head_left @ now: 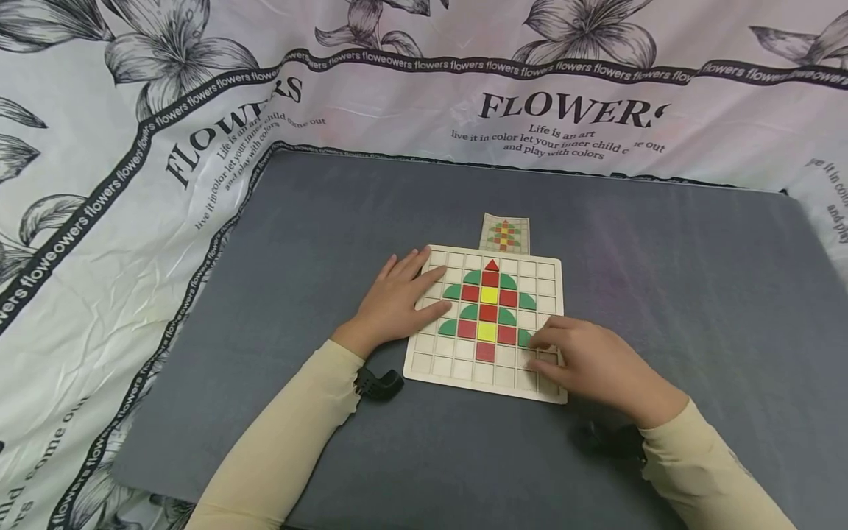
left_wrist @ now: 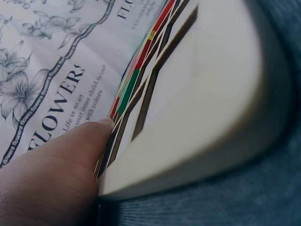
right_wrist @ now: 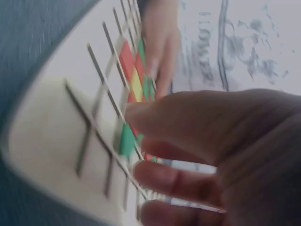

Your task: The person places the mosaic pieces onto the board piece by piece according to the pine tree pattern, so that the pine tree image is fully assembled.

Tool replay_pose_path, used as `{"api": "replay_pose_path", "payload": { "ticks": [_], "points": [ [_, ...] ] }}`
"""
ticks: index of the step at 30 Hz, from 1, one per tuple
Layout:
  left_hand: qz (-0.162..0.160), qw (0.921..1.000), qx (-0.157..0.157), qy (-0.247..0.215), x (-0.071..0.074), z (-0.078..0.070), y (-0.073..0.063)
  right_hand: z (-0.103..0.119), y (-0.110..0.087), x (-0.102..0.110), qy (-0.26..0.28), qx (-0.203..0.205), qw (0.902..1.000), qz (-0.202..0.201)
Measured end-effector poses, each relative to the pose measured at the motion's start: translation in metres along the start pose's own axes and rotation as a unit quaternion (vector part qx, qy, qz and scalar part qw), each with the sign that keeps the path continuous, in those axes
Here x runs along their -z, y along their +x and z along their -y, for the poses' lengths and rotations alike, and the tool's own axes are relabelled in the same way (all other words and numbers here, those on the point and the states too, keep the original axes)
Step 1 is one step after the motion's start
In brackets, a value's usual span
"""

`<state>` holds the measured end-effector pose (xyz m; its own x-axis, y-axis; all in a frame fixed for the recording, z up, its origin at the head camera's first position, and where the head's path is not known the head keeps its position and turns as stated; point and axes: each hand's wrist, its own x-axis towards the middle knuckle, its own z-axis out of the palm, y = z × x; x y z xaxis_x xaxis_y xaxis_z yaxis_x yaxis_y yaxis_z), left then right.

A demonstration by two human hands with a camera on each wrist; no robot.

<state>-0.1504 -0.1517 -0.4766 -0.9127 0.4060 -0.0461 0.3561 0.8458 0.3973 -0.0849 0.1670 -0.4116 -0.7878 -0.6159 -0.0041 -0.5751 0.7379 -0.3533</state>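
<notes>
A square wooden grid board [head_left: 442,366] lies on the table, bearing a tree shape of red and yellow squares, green quarter-rounds and a red triangle [head_left: 492,265] on top. My left hand [head_left: 392,298] rests on its left edge, fingers spread and thumb across the cells. At the board's right side, my right hand [head_left: 596,364] hovers low with bent fingers, thumb apart from them. Its fingertips are right at the lower right green quarter-round [head_left: 524,338]. In the right wrist view, that green piece [right_wrist: 126,140] sits in the grid beneath the thumb.
A small pattern card [head_left: 506,234] with a matching tree lies just beyond the board's far edge. The grey tabletop [head_left: 358,199] extends around the board. Behind it hangs a white cloth [head_left: 411,103] printed with flowers and lettering.
</notes>
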Motion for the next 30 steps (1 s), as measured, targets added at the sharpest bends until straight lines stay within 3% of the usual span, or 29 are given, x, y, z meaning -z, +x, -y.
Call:
{"api": "replay_pose_path", "payload": {
  "ticks": [13, 23, 30],
  "points": [
    [-0.001, 1.0, 0.002, -0.002, 0.0, -0.002, 0.001, -0.032, -0.039, 0.021, -0.009, -0.094, 0.9939, 0.056],
    [-0.002, 1.0, 0.0, -0.004, 0.002, -0.005, 0.001, -0.051, -0.057, 0.021, -0.017, -0.107, 0.9915, 0.072],
    [-0.001, 1.0, 0.001, -0.006, 0.001, -0.005, -0.001, -0.047, -0.059, 0.017, -0.045, -0.12, 0.9898, 0.062]
  ]
}}
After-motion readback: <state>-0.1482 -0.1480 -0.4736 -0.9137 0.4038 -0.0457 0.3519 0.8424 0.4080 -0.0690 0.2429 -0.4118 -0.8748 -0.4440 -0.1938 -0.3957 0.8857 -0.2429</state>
